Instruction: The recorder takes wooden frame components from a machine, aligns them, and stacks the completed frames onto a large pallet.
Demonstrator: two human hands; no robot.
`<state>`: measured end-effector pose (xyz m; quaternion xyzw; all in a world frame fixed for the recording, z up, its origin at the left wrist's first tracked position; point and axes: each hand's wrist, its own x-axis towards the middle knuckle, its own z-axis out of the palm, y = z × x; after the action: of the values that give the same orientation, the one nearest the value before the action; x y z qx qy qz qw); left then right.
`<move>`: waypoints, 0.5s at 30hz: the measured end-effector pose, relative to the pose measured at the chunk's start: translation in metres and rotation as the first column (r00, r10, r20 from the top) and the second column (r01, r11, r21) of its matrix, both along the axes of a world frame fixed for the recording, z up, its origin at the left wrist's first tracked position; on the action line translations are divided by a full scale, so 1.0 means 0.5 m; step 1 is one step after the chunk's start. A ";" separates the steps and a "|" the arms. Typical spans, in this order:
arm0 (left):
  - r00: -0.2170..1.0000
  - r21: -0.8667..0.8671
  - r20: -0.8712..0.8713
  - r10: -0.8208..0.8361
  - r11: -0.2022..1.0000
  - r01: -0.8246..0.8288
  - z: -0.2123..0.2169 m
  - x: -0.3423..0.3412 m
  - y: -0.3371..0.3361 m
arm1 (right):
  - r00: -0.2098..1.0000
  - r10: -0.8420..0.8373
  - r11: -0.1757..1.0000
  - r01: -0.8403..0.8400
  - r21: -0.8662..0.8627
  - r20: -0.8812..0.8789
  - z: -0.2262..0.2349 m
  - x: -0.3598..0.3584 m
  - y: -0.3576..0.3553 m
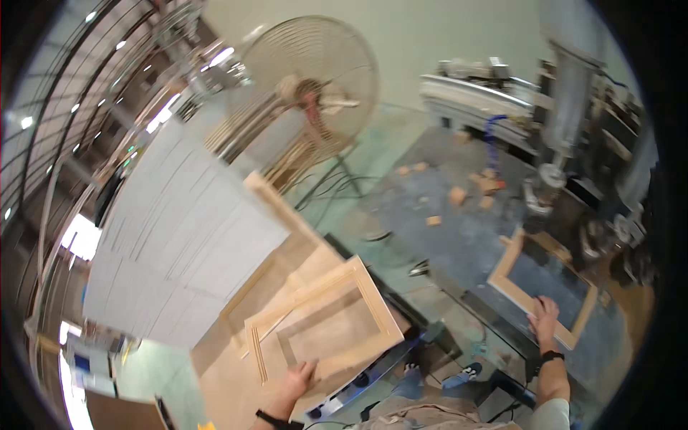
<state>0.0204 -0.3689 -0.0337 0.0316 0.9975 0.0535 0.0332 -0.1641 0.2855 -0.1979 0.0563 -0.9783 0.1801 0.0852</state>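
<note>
My left hand (296, 381) lies flat on the near edge of a pale wooden frame (373, 294) that tops a short stack of like frames on a cart (222, 373). My right hand (545, 317) grips the near left rail of another wooden frame (505, 276), which lies on the dark bed of a machine (459, 251) to my right. Each wrist wears a dark band.
A tall stack of white panels (179, 236) stands to the left. A large floor fan (315, 93) is behind it, with cables on the green floor. Small wood offcuts (459, 193) lie on the machine bed. More machinery (573, 115) fills the right side.
</note>
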 end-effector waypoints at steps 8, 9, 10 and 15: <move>0.917 -0.142 -0.300 0.264 0.938 -0.316 -0.080 -0.005 -0.346 | 0.964 -0.205 0.975 0.186 0.123 0.168 0.017 -0.025 -0.117; 0.914 -0.152 -0.275 0.297 0.926 -0.347 -0.094 -0.014 -0.376 | 0.970 -0.185 0.979 0.167 0.115 0.160 0.028 -0.020 -0.126; 0.914 -0.134 -0.278 0.296 0.930 -0.342 -0.115 -0.019 -0.405 | 0.974 -0.165 0.983 0.150 0.111 0.152 0.041 -0.013 -0.131; 0.899 -0.087 -0.256 0.354 0.918 -0.386 -0.189 -0.060 -0.472 | 0.984 -0.062 0.991 0.041 0.129 0.166 0.151 0.092 -0.110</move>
<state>-0.0098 -0.6052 -0.1281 -0.1552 0.9833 -0.0130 -0.0938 -0.1182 0.2305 -0.1223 0.0206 -0.9925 0.1203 0.0025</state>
